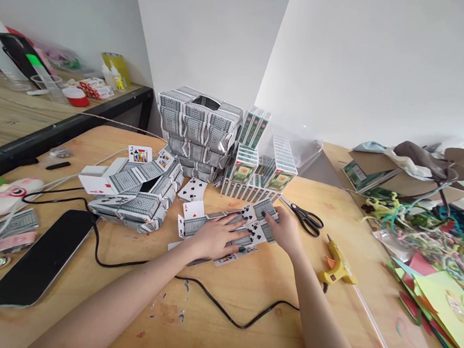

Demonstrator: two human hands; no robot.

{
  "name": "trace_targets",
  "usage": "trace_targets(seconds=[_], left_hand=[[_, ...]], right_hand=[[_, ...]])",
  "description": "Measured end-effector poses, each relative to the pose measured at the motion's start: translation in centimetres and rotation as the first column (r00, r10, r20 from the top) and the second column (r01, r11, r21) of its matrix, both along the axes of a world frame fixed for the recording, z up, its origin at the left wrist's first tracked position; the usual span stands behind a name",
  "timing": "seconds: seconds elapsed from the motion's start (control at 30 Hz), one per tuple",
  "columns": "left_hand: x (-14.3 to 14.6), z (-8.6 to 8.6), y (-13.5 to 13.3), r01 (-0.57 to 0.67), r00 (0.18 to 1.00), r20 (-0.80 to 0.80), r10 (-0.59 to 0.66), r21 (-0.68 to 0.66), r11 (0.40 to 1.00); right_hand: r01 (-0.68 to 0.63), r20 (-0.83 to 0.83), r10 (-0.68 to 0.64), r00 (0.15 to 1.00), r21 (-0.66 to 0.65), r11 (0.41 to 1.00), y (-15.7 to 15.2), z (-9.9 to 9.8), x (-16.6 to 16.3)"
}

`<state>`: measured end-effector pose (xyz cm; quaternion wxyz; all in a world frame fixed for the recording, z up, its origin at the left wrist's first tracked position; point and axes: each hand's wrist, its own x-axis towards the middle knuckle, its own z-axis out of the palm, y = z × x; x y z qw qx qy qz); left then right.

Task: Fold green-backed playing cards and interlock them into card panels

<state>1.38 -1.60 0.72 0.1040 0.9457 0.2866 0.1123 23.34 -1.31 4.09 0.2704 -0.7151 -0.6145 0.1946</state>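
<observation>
Cards [256, 232] lie under hands [216, 238], right edge held; cable [241, 327] crosses open tabletop [200, 339].

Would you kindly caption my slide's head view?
Left hand and right hand touch playing cards, with scissors and a glue gun nearby.

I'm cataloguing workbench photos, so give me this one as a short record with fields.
Left hand: laid over playing cards, fingers spread
Right hand: at the cards' right end
Beyond the hands: tall card-covered structure, boxed decks
Left of the hands: low card-covered structure, black slab-like device
Right of the hands: scissors, yellow glue gun
</observation>
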Motion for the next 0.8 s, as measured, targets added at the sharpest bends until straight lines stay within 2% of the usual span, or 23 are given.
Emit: trace_targets(seconds=[0.2,0.8], left_hand=[[-0.02,0.15,-0.02,0.003,1.000,-0.002,-0.003,-0.006,1.000],[0.01,0.05,0.04,0.003,1.000,-0.002,-0.003,-0.019,1.000]], right_hand=[[0.020,-0.031,-0.018,0.999,0.050,0.999,0.04,-0.03,0.34],[0.059,-0.107,-0.055,0.993,0.039,0.997,-0.13,0.36,0.22]])
